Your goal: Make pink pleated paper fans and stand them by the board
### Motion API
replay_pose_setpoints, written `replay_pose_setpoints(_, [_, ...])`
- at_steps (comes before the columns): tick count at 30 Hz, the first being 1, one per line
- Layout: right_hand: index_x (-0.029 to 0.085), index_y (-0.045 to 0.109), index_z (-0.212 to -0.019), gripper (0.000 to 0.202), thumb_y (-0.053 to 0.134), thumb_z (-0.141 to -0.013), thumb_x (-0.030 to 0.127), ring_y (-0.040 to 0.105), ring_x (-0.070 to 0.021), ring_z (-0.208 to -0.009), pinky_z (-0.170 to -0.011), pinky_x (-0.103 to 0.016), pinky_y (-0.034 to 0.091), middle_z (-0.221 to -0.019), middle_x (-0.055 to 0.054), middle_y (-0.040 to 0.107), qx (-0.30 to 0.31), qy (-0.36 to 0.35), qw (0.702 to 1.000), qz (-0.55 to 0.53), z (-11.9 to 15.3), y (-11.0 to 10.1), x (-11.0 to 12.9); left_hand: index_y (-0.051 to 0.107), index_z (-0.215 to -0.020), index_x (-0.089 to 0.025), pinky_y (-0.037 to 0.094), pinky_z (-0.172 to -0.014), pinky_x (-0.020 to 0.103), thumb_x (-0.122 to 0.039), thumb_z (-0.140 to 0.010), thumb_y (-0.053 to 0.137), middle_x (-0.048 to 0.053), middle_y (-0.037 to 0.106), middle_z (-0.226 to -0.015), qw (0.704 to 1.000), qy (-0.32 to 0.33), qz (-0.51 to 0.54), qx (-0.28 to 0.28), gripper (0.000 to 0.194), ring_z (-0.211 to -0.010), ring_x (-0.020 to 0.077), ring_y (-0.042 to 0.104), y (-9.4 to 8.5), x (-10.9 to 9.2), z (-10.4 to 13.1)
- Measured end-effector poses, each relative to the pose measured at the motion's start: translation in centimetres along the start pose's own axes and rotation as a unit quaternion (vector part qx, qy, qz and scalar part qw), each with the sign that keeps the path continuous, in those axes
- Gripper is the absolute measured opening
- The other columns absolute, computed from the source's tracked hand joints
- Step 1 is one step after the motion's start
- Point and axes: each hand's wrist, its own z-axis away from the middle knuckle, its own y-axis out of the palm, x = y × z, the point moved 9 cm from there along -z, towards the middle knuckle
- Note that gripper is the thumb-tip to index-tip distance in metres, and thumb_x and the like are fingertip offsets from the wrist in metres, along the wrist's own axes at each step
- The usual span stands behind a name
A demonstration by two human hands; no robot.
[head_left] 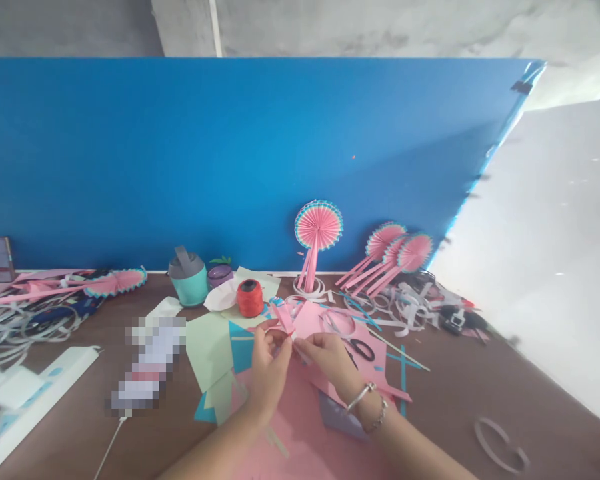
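My left hand (271, 360) is closed on a piece of pink folded paper (281, 315) that has a blue and white edge at its top. Close beside it, my right hand (326, 355) is pinched at the paper's near end. A small white bit shows between the two hands, too small to name. Under both hands lie pink paper sheets (300, 427). The black-handled scissors (363, 349) rest on the paper just right of my right hand, partly hidden by it.
A finished round pink paper fan (319, 227) stands against the blue panel (230, 153), with several more fans (414, 253) to its right. Red thread spool (250, 299), teal cup (189, 279), white tape coils (405, 303), a blurred phone-like object (150, 367) and a power strip (45, 400) surround the paper.
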Motion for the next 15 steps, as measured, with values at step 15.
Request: replay_pose_setpoints(15, [0.018,0.053,-0.049,0.039,0.060,-0.068,0.051,0.046,-0.0119,-0.051,-0.052,-0.025,0.035,-0.050,0.000,0.056,-0.001,0.002,1.000,-0.006,-0.05,0.13,-0.32,0.045,-0.106,-0.022,0.051,-0.067,0.030,-0.034,-0.070,0.069,-0.003,0.058,-0.072,1.000,-0.003,-0.012,-0.001,0.045,-0.068,0.0159,0.062,0.01,-0.07,-0.05])
